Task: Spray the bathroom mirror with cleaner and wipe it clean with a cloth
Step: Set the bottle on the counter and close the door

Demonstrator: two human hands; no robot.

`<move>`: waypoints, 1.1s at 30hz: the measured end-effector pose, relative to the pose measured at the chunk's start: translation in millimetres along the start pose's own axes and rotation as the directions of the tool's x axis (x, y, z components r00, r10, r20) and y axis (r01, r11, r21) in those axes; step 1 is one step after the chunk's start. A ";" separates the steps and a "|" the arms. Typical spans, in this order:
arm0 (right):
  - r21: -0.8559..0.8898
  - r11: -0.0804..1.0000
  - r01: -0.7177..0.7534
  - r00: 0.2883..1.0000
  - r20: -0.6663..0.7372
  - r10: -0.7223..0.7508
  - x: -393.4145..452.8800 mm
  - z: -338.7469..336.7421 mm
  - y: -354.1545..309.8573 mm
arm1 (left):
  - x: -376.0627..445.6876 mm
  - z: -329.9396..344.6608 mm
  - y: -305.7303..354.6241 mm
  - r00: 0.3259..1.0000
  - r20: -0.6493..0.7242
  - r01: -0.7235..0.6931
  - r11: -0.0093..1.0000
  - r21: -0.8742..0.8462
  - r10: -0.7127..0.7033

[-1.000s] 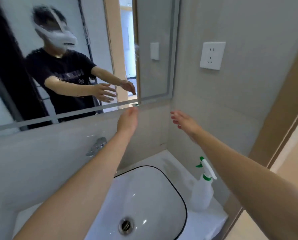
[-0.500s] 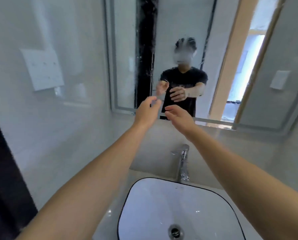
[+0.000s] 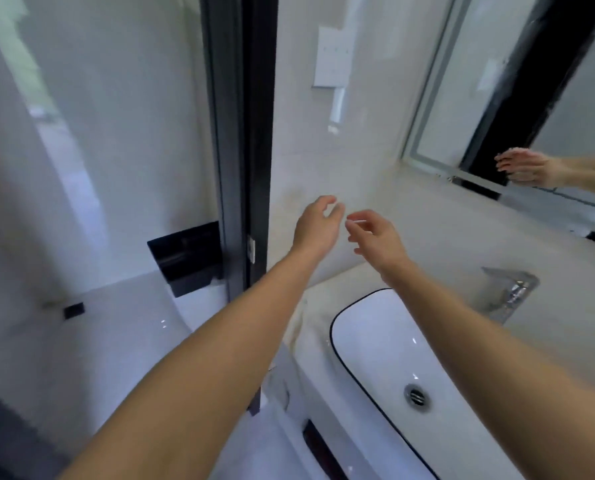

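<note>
Mirror point(image 3: 517, 109): far right of the scene, above the bench, only its lower left corner in view. We see no spray droplets or wipe marks on that corner, though motion blur could hide either. Judgement: spraying and wiping not yet begun here.

Neither spray bottle nor cloth shows in this view; count of each: zero visible. We judge the head is turned left, away from the mirror, to look for one of them, most likely the cloth.

Hands: two, both raised in front of the left wall, well short of the mirror. Left hand point(image 3: 318, 225) has fingers loosely curved and parted, holding nothing. Right hand point(image 3: 375, 237) is just beside it, fingers relaxed and slightly bent, also holding nothing. The two do not touch, as far as we can tell. One reflected pair of hands shows in the mirror corner, similarly bare. Held up and unloaded like this, they seem ready to reach.

Outward from there:
- One white sink point(image 3: 386, 344) with a black rim, set in the bench point(image 3: 310, 306), near right. One drain at its bottom.
- One chrome tap point(image 3: 510, 292) behind the sink, under the mirror.
- One white switch plate point(image 3: 332, 57) on the far wall, left of the mirror.
- One black door frame point(image 3: 244, 133), upright, left of centre.
- One black box-shaped fitting point(image 3: 185, 258) low at the foot of the frame; its purpose we cannot tell.
</note>
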State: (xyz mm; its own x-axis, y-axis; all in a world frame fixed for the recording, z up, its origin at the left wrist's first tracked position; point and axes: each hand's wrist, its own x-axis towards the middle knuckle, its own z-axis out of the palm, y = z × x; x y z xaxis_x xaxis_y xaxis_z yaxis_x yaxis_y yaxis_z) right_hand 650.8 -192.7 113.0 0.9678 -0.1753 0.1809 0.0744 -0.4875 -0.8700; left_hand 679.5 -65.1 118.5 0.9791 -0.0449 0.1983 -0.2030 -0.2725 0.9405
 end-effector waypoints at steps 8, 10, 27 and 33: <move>0.076 0.994 -0.072 0.977 0.205 0.056 -62.7 93.4 10.9 | -72.7 -72.8 -81.8 0.976 -0.112 0.195 0.979 0.049 -0.189; 0.067 0.993 -0.101 0.970 0.229 0.083 -73.9 113.9 19.1 | -85.0 -86.5 -102.4 0.965 -0.125 0.236 0.971 0.036 -0.230; -0.065 0.907 -0.416 0.848 0.332 0.413 -187.1 281.2 246.2 | -172.3 -71.2 -361.4 0.859 -0.125 0.504 0.862 0.049 -0.496; -0.089 0.912 -0.400 0.863 0.299 0.407 -183.9 325.2 343.3 | -172.1 -29.8 -466.7 0.867 -0.122 0.488 0.873 0.004 -0.484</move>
State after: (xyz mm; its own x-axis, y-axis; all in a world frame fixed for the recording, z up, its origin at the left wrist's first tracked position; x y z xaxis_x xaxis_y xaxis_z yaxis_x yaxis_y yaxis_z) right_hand 576.6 -49.6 -368.1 0.9374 -0.0943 -0.3353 -0.3406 -0.4504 -0.8253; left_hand 605.3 98.6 -346.3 0.9454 0.2100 -0.2494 0.3003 -0.2635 0.9167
